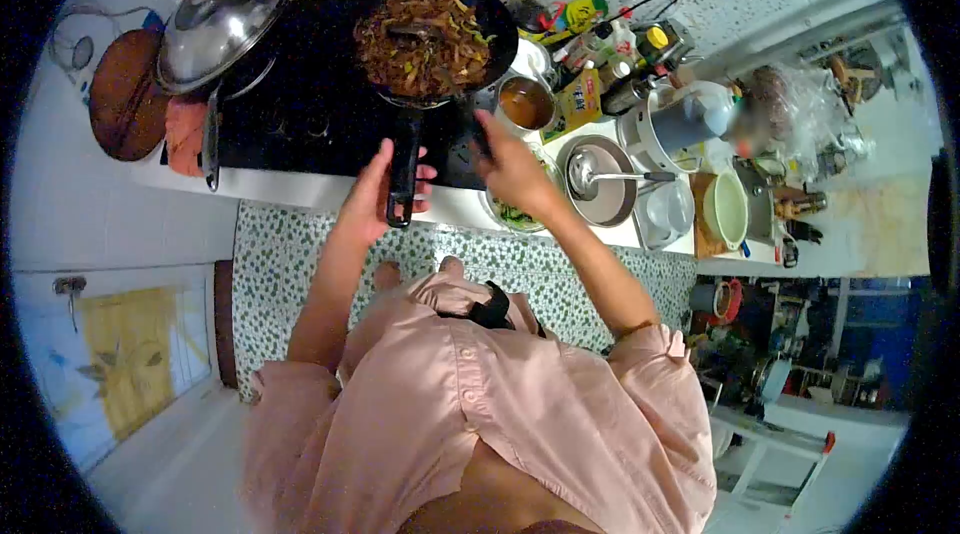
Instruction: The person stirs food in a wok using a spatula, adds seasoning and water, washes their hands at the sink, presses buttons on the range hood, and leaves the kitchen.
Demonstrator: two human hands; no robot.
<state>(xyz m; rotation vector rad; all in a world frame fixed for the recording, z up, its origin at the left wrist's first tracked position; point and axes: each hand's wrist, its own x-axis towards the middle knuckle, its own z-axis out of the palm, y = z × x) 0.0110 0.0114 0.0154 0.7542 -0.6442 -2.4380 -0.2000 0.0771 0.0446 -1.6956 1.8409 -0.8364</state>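
A black frying pan (500,19) holds a heap of browned, shredded food (420,44) on the dark stove. My left hand (372,196) is at the pan's black handle (403,169), its thumb on one side and fingertips showing on the other. My right hand (515,174) is closed around the dark handle of a utensil (482,139), whose far end reaches into the food at the pan's right side. Just right of that hand, a steel bowl (600,214) holds a ladle (585,174). Leafy greens (515,214) lie in a dish partly behind my right wrist.
A domed steel lid (225,24) covers a pan at the left, beside a round brown board (125,99). A bowl of brown liquid (525,104), bottles (655,42), a large jug (690,116) and a pale green basin (725,209) line the right side.
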